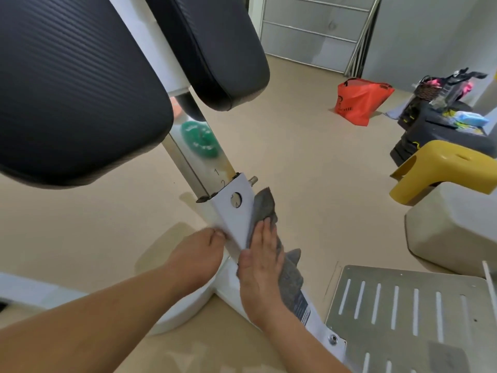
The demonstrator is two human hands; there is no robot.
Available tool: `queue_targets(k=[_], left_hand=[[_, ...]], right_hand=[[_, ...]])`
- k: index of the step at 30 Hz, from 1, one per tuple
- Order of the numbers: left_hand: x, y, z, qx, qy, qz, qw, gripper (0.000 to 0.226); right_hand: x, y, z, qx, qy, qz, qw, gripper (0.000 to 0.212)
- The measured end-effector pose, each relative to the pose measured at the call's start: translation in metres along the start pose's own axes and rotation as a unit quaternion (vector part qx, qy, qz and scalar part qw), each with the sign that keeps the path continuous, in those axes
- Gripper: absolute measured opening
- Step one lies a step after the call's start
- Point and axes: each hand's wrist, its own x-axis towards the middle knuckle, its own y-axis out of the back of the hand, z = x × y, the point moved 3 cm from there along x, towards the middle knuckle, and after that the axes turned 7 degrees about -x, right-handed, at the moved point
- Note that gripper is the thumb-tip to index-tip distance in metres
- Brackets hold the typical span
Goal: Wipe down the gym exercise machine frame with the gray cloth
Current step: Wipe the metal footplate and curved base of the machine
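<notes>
The white frame post of the gym machine rises from the floor in the middle of the view, with a chrome numbered inner post sliding out of its top. The gray cloth lies along the right side of the white post. My right hand presses the cloth flat against the post with straight fingers, thumb on the post's front face. My left hand is on the post's left side, fingers curled round its edge.
Two black pads hang over the upper left. A slotted metal footplate lies at lower right. A yellow stool, a beige cover, an orange bag and dark boxes with clutter stand at right on the beige floor.
</notes>
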Motion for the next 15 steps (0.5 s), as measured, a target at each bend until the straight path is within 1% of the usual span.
queue_targets(k=[1, 2, 3, 4, 5, 6, 7, 8, 9, 10, 11, 12, 13, 14, 15], left_hand=[[-0.006, -0.004, 0.001, -0.062, 0.070, -0.046, 0.995, 0.043], [-0.013, -0.009, 0.003, -0.133, 0.134, -0.095, 0.977, 0.053], [-0.020, -0.014, 0.007, -0.206, 0.176, -0.139, 0.952, 0.057], [-0.025, -0.018, 0.012, -0.283, 0.202, -0.175, 0.921, 0.058], [-0.029, -0.021, 0.017, -0.356, 0.221, -0.205, 0.885, 0.058], [-0.030, -0.023, 0.022, -0.409, 0.237, -0.228, 0.851, 0.061], [-0.030, -0.023, 0.026, -0.438, 0.248, -0.247, 0.828, 0.069], [-0.031, -0.023, 0.031, -0.456, 0.254, -0.260, 0.813, 0.078], [-0.031, -0.022, 0.034, -0.470, 0.259, -0.264, 0.801, 0.085], [-0.031, -0.020, 0.036, -0.480, 0.261, -0.261, 0.796, 0.085], [-0.032, -0.018, 0.037, -0.477, 0.256, -0.247, 0.804, 0.075], [-0.033, -0.014, 0.039, -0.472, 0.243, -0.227, 0.816, 0.059], [-0.034, -0.009, 0.039, -0.471, 0.233, -0.191, 0.829, 0.043], [-0.034, -0.004, 0.036, -0.480, 0.231, -0.137, 0.835, 0.033], [-0.031, 0.002, 0.031, -0.486, 0.230, -0.077, 0.839, 0.028]], right_hand=[[0.000, -0.002, -0.012, 0.012, 0.008, -0.002, 1.000, 0.082], [0.000, -0.002, -0.021, 0.012, 0.008, -0.012, 1.000, 0.096], [0.000, 0.001, -0.028, 0.023, -0.003, -0.038, 0.999, 0.103], [-0.002, 0.004, -0.034, 0.056, -0.012, -0.070, 0.996, 0.095], [-0.006, 0.013, -0.041, 0.154, -0.033, -0.098, 0.983, 0.077], [-0.010, 0.024, -0.049, 0.284, -0.066, -0.126, 0.948, 0.065], [-0.015, 0.033, -0.054, 0.394, -0.096, -0.157, 0.900, 0.060], [-0.022, 0.042, -0.056, 0.466, -0.099, -0.175, 0.861, 0.062], [-0.024, 0.053, -0.057, 0.479, -0.076, -0.178, 0.856, 0.062], [-0.027, 0.061, -0.057, 0.475, -0.063, -0.168, 0.861, 0.062], [-0.029, 0.067, -0.056, 0.465, -0.056, -0.158, 0.869, 0.064], [-0.030, 0.071, -0.055, 0.457, -0.057, -0.135, 0.877, 0.067], [-0.028, 0.073, -0.052, 0.449, -0.064, -0.108, 0.885, 0.070], [-0.025, 0.074, -0.046, 0.435, -0.077, -0.062, 0.895, 0.068], [-0.022, 0.075, -0.035, 0.397, -0.087, 0.016, 0.913, 0.062]])
